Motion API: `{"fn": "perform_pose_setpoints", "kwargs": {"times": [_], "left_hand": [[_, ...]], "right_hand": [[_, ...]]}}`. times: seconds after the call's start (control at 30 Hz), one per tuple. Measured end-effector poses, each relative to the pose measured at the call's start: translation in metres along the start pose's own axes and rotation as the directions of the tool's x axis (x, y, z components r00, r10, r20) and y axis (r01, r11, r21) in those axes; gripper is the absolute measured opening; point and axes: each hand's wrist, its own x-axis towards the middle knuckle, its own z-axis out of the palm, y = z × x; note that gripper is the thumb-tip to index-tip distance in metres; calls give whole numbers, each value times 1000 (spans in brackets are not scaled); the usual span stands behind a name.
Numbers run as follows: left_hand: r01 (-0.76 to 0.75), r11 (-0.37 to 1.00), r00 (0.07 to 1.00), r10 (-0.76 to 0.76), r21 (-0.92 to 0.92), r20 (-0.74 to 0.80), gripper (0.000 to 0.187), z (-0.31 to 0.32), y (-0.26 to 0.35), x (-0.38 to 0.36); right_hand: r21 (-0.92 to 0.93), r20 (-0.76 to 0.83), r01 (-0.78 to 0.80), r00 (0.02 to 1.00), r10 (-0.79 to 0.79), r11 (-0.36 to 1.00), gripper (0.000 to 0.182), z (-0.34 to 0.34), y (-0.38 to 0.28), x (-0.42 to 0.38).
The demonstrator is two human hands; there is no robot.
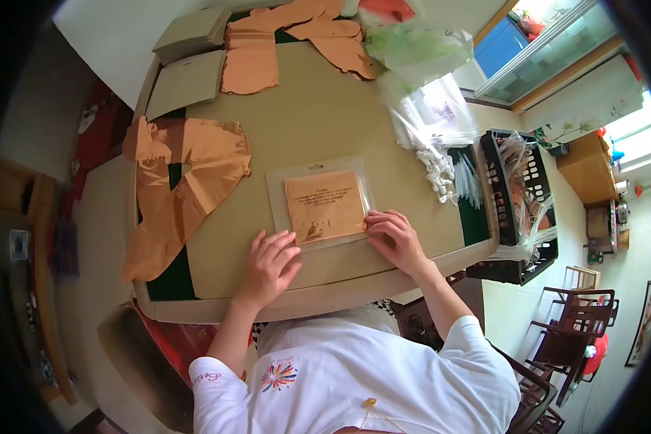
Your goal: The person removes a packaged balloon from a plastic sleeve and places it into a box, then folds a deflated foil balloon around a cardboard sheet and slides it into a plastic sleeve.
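While flat, packet [325,205] between both hands [270,266] [398,241].

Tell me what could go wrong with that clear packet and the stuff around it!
The orange sheet inside the clear packet might crease if the left hand and right hand press too hard near its lower corners.
The big orange foil reaches the left edge of the table, so a bump could make it slide off.
The white strings lie jumbled, so they may tangle.

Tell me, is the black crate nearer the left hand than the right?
No, the black crate stands off to the right, past the right hand, with the left hand farther away.
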Motion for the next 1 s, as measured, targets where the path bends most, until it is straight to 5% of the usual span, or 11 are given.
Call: {"fn": "perform_pose_setpoints", "kwargs": {"times": [0.2, 0.33, 0.63, 0.73, 1.0], "left_hand": [[50, 993, 988, -65, -104, -141, 13, 2, 1, 9], [122, 980, 977, -147, -155, -157, 16, 3, 5, 18], [190, 975, 955, -210, -114, -208, 23, 17, 8, 22], [229, 962, 936, -259, -148, -239, 28, 20, 5, 21], [206, 959, 926, -256, -197, -276, 29, 21, 3, 20]], "right_hand": [[5, -69, -22, 997, 22, 1000, 11, 6, -1, -3], [74, -164, -145, 974, 155, 987, 10, 12, -8, 3], [-23, -239, -139, 962, 129, 990, 14, 25, -4, 4], [42, -198, -350, 915, 351, 936, 20, 25, -5, 1], [-51, -311, -271, 919, 242, 961, 34, 16, -2, -1]]}}
